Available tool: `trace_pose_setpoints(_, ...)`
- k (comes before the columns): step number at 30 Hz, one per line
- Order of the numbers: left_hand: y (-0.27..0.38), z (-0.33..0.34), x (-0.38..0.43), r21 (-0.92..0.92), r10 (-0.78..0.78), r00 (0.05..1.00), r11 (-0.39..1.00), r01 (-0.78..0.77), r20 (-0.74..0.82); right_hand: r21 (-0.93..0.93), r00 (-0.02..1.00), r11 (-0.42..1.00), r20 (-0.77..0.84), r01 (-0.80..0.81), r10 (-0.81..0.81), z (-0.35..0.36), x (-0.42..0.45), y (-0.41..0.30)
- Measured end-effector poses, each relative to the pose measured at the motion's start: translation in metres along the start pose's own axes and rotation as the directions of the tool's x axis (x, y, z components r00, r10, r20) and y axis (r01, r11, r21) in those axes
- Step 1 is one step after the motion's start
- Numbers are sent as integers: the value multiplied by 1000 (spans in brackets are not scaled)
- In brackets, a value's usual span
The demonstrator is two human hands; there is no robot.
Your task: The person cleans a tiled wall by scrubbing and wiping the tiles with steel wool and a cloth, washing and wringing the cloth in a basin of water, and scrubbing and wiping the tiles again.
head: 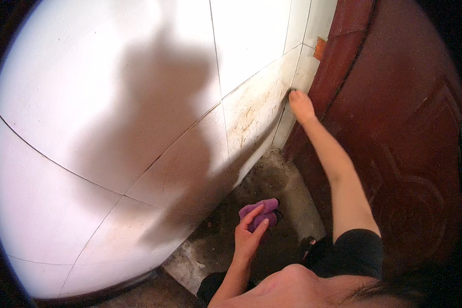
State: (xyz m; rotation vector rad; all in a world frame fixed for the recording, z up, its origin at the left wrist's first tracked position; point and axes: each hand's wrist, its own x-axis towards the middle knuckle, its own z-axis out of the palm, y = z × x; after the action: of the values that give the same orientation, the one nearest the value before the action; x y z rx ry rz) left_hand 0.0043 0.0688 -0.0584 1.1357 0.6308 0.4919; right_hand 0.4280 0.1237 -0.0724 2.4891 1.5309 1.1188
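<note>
My left hand [249,235] grips a folded purple cloth [258,212] with dark edges, low in front of my body and above the floor. My right arm reaches far forward. Its hand [302,107] is curled against the white tiled wall [254,73], close to the corner by the dark red door frame [340,57]. A small dark thing [292,91] shows at the fingertips; most of it is hidden by the hand, so its kind is unclear. Brown smears [248,115] mark the lower tiles left of that hand.
A dark red panelled door [400,154] stands at the right. An orange patch [320,49] sits where the tiles meet the frame. Below is a stained concrete floor [269,173] with a pale raised strip [302,208]. My shadow falls over the wall.
</note>
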Motion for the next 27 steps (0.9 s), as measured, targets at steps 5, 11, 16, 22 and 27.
trace_pose_setpoints(5,4,-1,-5,101,-13,999,995,17,-38,-178,938,983,-331,44,-102,-97,55,20)
trace_pose_setpoints(11,-1,5,-8,149,-22,999,988,26,-31,84,1000,996,10,-19,19,30,-38,-13)
trace_pose_setpoints(16,0,-4,-11,70,-56,998,996,59,-38,234,988,960,12,-152,153,19,-15,-16)
trace_pose_setpoints(22,3,5,-4,120,-59,998,991,62,-29,232,921,972,-370,-37,123,-61,30,19)
trace_pose_setpoints(27,4,13,-6,125,-47,999,991,49,-19,52,998,997,35,54,-56,51,-37,-25)
